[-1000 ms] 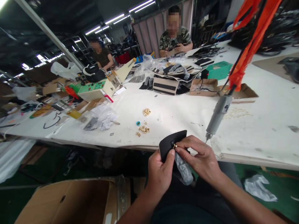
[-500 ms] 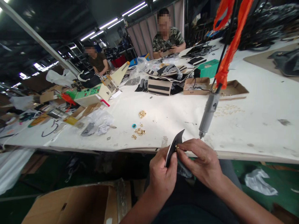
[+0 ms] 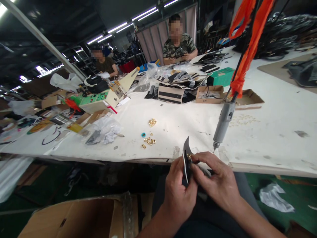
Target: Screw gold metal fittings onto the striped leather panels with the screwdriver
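My left hand (image 3: 179, 188) is closed on a thin black panel (image 3: 187, 148) with a pale edge, held upright just off the table's front edge. My right hand (image 3: 216, 177) pinches a small gold metal fitting (image 3: 189, 156) against the panel's dark face; its exact kind is too small to make out. Just beyond my right hand hangs a grey electric screwdriver (image 3: 223, 124), its tip pointing down close to the fingers. Loose gold fittings (image 3: 150, 141) lie on the table to the left, beside a small blue ring-shaped piece (image 3: 143, 135) and another gold pile (image 3: 152, 122).
Cardboard trays (image 3: 209, 94), a green box (image 3: 221, 76) and stacked panels (image 3: 170, 94) stand farther back. A machine (image 3: 95, 98) and plastic bags (image 3: 105, 129) are on the left. Two people sit across the table (image 3: 173, 115). Below me is an open carton (image 3: 71, 215).
My hands and the panel have shifted slightly right and down. The panel has turned more upright, and my right fingers press closer against the gold fitting on it.
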A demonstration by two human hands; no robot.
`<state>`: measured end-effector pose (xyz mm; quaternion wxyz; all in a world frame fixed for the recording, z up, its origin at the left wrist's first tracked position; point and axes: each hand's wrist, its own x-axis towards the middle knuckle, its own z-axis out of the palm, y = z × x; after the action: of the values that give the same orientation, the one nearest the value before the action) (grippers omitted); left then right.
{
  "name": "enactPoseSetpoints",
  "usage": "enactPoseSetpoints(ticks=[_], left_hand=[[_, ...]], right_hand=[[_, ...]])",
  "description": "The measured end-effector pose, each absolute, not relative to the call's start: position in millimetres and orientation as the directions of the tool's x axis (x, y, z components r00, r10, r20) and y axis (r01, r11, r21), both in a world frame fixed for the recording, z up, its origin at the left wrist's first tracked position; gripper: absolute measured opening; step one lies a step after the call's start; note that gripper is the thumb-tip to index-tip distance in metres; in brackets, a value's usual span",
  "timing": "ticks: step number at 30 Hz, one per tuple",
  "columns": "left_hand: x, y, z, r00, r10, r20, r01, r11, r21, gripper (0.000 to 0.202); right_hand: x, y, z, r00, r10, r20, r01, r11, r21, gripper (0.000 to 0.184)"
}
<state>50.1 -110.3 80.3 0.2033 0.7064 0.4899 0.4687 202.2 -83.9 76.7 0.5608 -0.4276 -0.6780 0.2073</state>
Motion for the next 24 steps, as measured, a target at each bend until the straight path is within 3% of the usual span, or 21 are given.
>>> enactPoseSetpoints(ticks=[5, 8, 17, 20, 24], left_hand=[[55, -115, 77, 0.092, 0.882, 0.462, 0.567, -0.428, 0.704, 0.06], [57, -118, 73, 0.107, 0.863, 0.495, 0.652, -0.437, 0.62, 0.074], [61, -123, 64, 0.091, 0.836, 0.542, 0.757, -0.411, 0.507, 0.086], [60, -124, 62, 0.055, 0.81, 0.583, 0.737, -0.427, 0.523, 0.08], [51, -131, 60, 0.013, 0.802, 0.598, 0.671, -0.45, 0.589, 0.079]], right_hand=[[203, -91, 75, -0.036, 0.883, 0.468, 0.342, 0.451, -0.824, 0.035], [203, -93, 77, -0.034, 0.908, 0.418, 0.349, 0.403, -0.846, 0.046], [200, -101, 93, 0.038, 0.978, 0.203, 0.22, 0.19, -0.957, 0.021], [195, -99, 95, 0.04, 0.972, 0.232, 0.237, 0.216, -0.947, 0.016], [188, -99, 95, 0.025, 0.892, 0.451, 0.357, 0.413, -0.837, 0.012]])
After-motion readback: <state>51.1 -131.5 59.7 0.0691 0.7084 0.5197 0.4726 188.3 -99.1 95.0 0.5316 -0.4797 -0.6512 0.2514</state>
